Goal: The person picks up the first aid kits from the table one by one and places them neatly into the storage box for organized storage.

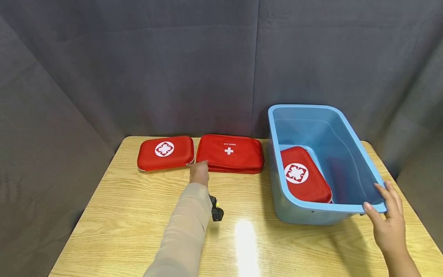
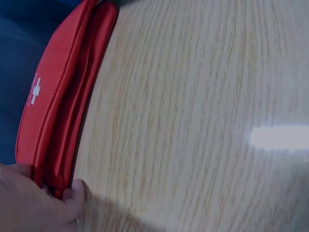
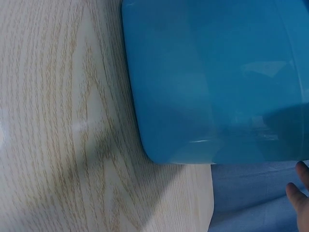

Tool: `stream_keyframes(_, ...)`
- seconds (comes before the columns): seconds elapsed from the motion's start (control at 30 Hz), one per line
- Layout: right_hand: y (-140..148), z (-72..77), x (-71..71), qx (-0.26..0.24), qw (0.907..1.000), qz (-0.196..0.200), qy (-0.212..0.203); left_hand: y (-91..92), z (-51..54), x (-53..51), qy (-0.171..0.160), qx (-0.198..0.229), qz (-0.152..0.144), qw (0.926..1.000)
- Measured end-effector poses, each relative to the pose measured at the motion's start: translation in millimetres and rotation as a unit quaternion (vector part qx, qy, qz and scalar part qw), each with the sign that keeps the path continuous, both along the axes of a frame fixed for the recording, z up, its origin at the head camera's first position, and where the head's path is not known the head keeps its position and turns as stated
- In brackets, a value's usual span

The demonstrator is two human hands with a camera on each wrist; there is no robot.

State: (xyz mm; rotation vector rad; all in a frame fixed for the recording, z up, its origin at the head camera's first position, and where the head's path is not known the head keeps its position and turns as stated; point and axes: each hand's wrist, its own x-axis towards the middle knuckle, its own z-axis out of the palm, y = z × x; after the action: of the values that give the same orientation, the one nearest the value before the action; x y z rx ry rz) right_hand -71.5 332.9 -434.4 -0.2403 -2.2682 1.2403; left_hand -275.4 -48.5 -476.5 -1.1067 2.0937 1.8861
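Note:
My left hand (image 1: 199, 172) is at the near left corner of a red first aid pouch (image 1: 238, 154) with a white cross. In the left wrist view, the thumb and fingers pinch that corner, and layered zipped edges show along the pouch's side. My right hand (image 1: 391, 219) rests with spread, slightly bent fingers on the near right corner of a blue plastic bin (image 1: 277, 154). Only a few fingertips (image 3: 295, 191) of that hand show in the right wrist view. Inside the bin lies a red case (image 1: 308, 188) with a white round emblem.
Left of the pouch lies another red hard case (image 1: 180, 150) with a round emblem. The wooden table (image 1: 121, 215) ends at a grey curtain (image 1: 190, 77) behind. A black strap device (image 1: 216, 209) is on the left wrist. The bin's tall walls stand on the right.

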Motion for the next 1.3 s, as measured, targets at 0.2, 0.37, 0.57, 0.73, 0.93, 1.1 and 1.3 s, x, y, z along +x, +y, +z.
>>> stream_keyframes(0.2,-2,2.3,0.7,-0.002,1.0000,-0.001,0.000,-0.1,8.0,1.5,0.005,0.019,-0.004,0.9998)
stream_keyframes(0.37,-2,3.4,0.5,-0.003,1.0000,-0.002,0.003,2.2,13.0,3.8,0.016,0.072,0.022,0.9971)
stream_keyframes(0.57,-2,3.3,0.3,-0.004,1.0000,0.002,0.007,5.2,9.3,10.7,0.013,0.075,0.021,0.9969)
stream_keyframes(0.73,-3,4.3,-0.1,0.004,1.0000,0.005,0.004,8.1,5.0,15.4,0.018,0.052,0.040,0.9977)
stream_keyframes(0.93,-3,5.4,1.5,0.015,0.9999,0.007,-0.001,17.2,-4.4,9.6,0.071,0.099,0.158,0.9799)
stream_keyframes(1.1,-4,6.1,2.1,0.013,0.9999,0.007,-0.003,16.7,-6.2,11.0,0.107,0.204,0.164,0.9593)
stream_keyframes(1.3,-2,3.5,0.8,0.007,1.0000,0.004,-0.002,6.1,-46.5,-12.9,0.127,0.294,0.127,0.9389)
